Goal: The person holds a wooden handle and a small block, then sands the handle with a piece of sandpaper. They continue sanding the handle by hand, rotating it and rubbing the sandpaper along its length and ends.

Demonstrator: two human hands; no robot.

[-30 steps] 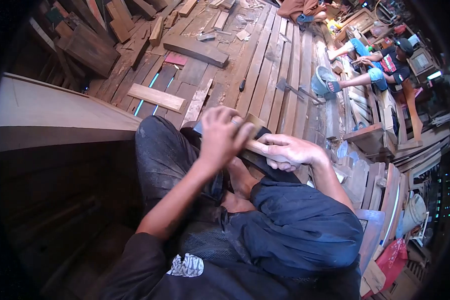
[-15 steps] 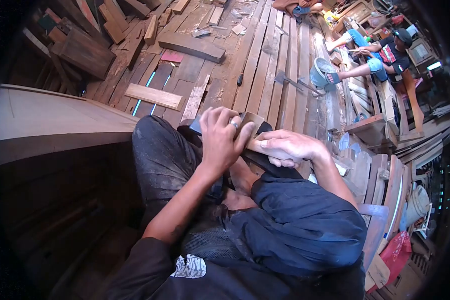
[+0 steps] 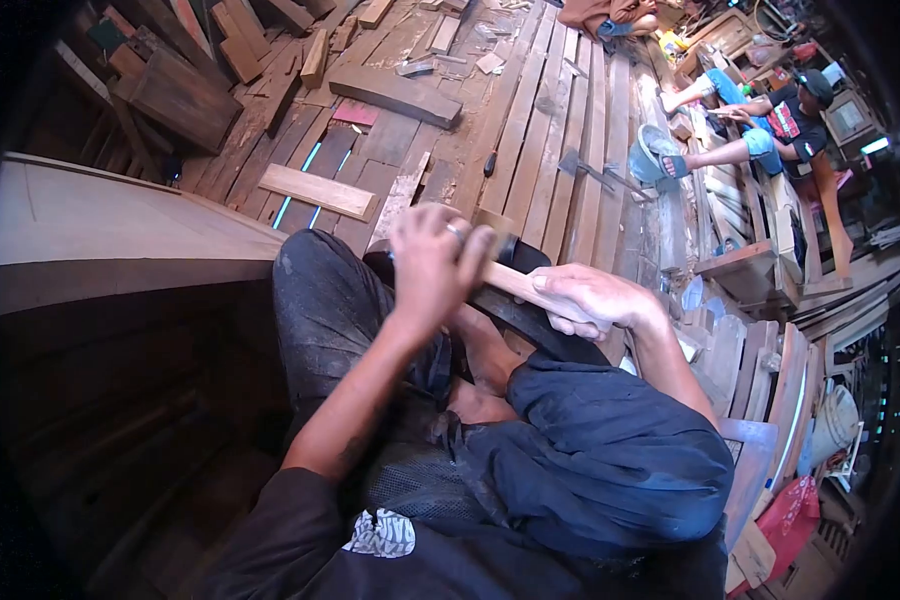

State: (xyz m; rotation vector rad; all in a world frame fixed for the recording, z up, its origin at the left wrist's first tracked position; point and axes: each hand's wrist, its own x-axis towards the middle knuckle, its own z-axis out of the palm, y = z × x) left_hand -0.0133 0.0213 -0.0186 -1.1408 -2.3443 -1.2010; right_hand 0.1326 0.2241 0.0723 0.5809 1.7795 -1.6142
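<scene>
My right hand (image 3: 595, 298) is closed round one end of a pale wooden stick (image 3: 513, 283), thumb laid along its top. The stick runs left and slightly up, its far end passing beneath my left hand (image 3: 432, 258). That hand, with a ring on one finger, is smeared by motion. Its fingers curl over a tan flat piece (image 3: 494, 222) that pokes out past the knuckles and looks like sandpaper. Both hands are above my folded legs in dark trousers (image 3: 320, 300). What lies under the left palm is hidden.
A light wooden panel (image 3: 120, 215) stands at left. Boards and offcuts lie on the plank floor, among them a pale board (image 3: 317, 191) and a thick beam (image 3: 395, 95). Beyond are an axe-like tool (image 3: 585, 168), a bucket (image 3: 648, 155) and a seated person (image 3: 770, 120).
My left hand has shifted slightly left along the stick, showing more of the wood between the hands. The right hand keeps its grip. The whole view has tilted a little.
</scene>
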